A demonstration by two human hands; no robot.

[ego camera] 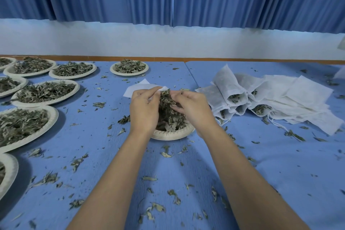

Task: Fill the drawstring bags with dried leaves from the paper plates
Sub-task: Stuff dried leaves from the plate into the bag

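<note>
Head view looks down on a blue tabletop, where the person's hands meet over a small paper plate near the middle. The left hand pinches the mouth of a white drawstring bag between thumb and fingers, and the bag lies out flat on the far side of the plate. The right hand has its fingers curled round a tall clump of dried leaves, held up from the plate right at the bag's opening. I'd judge this bag is only beginning to be filled, since it looks thin. To the right lies a heap of filled bags on their sides, with leaves showing at mouths that seem not yet drawn tight. Beside and beneath them is a stack of flat bags that look empty. On the left a spread of heaped plates waits, with one more far plate beyond the hands. So a good share of the work looks left to do. Leaf crumbs litter the cloth all round.
</note>
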